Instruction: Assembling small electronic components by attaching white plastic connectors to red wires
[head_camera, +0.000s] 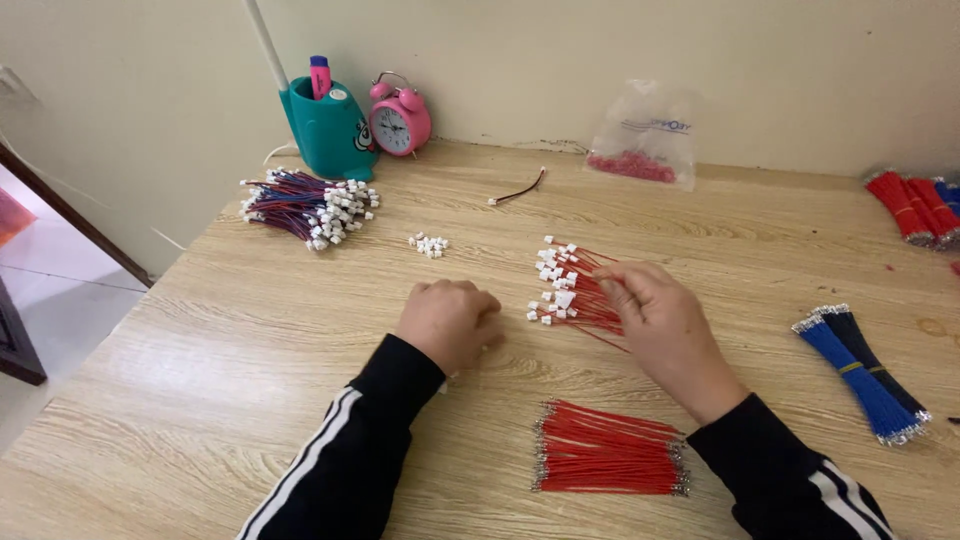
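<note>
The right hand (665, 320) pinches thin red wires with small white plastic plugs (568, 290), lying just under its fingertips. The left hand (450, 320) is curled shut; what it holds cannot be seen. A big heap of finished plugged wires (310, 207) lies beyond the left fingers. Many bare red wires (608, 462) wait near the right wrist

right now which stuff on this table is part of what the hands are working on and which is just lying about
In hand:
- right hand on the red wires with white connectors
- left hand, closed, beside them
- bundle of bare red wires
- small pile of white connectors

Lying about:
- pink alarm clock
- teal pen holder
- blue wire bundle
- plastic bag
</note>
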